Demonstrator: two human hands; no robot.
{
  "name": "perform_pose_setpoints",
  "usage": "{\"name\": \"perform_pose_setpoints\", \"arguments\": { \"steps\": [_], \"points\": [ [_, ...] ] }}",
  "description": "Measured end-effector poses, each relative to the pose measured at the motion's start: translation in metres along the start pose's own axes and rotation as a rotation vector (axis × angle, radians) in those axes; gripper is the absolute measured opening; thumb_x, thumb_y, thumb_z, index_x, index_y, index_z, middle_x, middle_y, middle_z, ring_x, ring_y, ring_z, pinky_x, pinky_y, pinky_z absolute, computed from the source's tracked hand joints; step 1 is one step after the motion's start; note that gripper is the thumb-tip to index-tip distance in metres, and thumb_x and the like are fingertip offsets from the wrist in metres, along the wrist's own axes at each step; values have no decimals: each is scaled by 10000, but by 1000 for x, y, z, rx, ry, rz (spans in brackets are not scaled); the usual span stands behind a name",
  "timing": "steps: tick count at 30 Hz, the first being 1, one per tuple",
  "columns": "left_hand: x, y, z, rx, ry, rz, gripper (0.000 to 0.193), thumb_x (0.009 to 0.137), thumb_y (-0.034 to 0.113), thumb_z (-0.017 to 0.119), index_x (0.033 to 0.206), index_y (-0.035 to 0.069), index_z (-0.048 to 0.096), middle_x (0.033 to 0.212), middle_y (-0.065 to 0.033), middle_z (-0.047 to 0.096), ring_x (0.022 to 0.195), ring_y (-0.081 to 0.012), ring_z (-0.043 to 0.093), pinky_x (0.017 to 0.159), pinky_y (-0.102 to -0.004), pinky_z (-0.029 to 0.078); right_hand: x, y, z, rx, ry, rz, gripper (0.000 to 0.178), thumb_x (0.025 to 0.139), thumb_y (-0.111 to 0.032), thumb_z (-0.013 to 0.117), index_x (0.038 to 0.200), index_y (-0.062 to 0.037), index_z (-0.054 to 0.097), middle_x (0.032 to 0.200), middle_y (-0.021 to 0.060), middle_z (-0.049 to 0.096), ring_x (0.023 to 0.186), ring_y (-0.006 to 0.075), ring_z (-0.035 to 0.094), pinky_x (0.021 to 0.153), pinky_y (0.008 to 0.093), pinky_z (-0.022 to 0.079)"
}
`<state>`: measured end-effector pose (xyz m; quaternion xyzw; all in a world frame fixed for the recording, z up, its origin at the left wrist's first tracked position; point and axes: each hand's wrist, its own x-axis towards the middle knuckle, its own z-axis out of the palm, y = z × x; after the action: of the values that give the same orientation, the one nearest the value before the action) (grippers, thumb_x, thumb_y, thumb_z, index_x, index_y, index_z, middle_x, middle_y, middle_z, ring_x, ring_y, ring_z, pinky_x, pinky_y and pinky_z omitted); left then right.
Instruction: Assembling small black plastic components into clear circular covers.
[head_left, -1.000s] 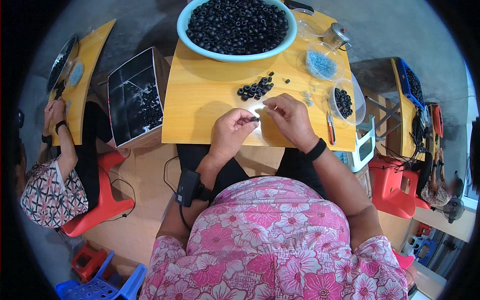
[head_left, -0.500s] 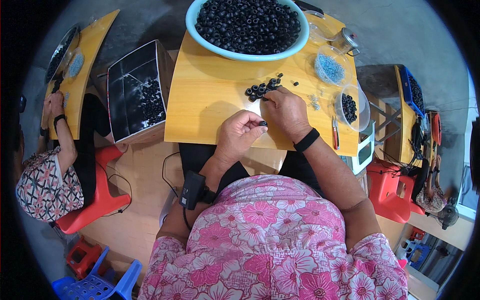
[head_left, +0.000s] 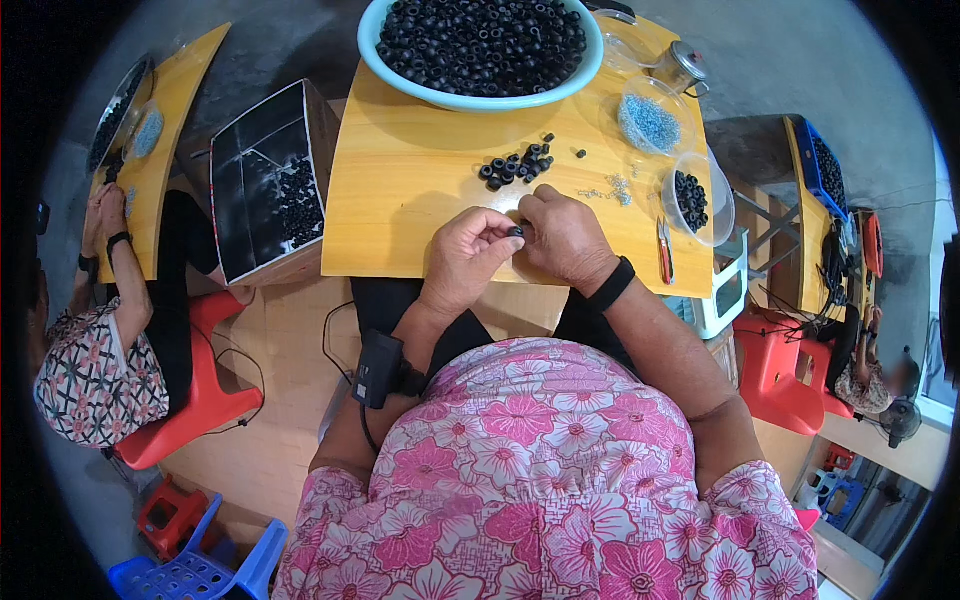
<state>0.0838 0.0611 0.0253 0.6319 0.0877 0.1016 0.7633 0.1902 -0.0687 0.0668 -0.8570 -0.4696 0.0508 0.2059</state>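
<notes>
My left hand (head_left: 462,260) pinches a small black ring-like part (head_left: 515,231) between thumb and forefinger, above the near edge of the table. Right beside it, my right hand (head_left: 572,242) is closed with its fingertips up against that part. Whatever the right fingers hold is hidden. Just beyond my hands, a loose heap of black ring-like parts (head_left: 510,172) lies on the yellow table (head_left: 385,190). To the right of the heap are scattered tiny silvery pieces (head_left: 620,190).
A large pale-blue basin (head_left: 480,102) of black parts stands at the back. Along the right are a tub of bluish small pieces (head_left: 650,125), a tub of black parts (head_left: 690,200), a metal mug (head_left: 682,68) and red-handled snips (head_left: 665,252). A box (head_left: 262,165) stands left; another person (head_left: 105,370) sits beyond.
My right hand has drawn back from the heap toward me and met my left hand at the black part. The view has shifted slightly.
</notes>
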Motion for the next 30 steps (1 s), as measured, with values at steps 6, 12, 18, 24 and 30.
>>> {"name": "perform_pose_setpoints", "arguments": {
  "steps": [6, 12, 18, 24, 30],
  "points": [
    [1, -1, 0, 124, 1, 22, 148, 832, -5, 674, 966, -10, 610, 870, -17, 608, 803, -72, 565, 754, -224, 483, -4, 6, 3, -6, 1, -52, 140, 694, -133, 659, 765, -32, 594, 752, 155, 574, 690, 340, 618, 637, 425, 515],
    [0, 7, 4, 201, 26, 37, 143, 828, 26, 686, 953, -4, 622, 838, -5, 613, 776, -70, 557, 737, -227, 479, -8, 10, 3, 42, 91, -66, 63, 699, -82, 622, 751, -56, 599, 740, 127, 551, 683, 335, 595, 625, 414, 505],
    [-2, 5, 6, 285, 53, 45, 145, 829, 43, 690, 952, -1, 627, 827, 2, 611, 768, -67, 552, 722, -220, 474, -13, 18, -3, 203, 161, -15, 133, 753, -64, 616, 865, -17, 669, 767, 159, 601, 681, 308, 618, 641, 368, 515],
    [-8, -1, 16, 103, 64, -21, 139, 834, 38, 688, 950, -13, 630, 841, -22, 633, 779, -71, 593, 712, -216, 498, -34, 16, -20, 1113, 60, 422, 199, 887, 0, 580, 1065, 13, 668, 930, 72, 675, 800, 140, 644, 761, 268, 533],
    [-14, -2, 28, -12, -19, -12, 126, 859, 9, 650, 978, -19, 619, 885, -35, 632, 810, -81, 598, 745, -220, 505, -56, 13, -24, 1366, 10, 597, 229, 905, -15, 575, 1117, 54, 627, 901, 56, 648, 784, 127, 619, 756, 256, 524]
  ]
}}
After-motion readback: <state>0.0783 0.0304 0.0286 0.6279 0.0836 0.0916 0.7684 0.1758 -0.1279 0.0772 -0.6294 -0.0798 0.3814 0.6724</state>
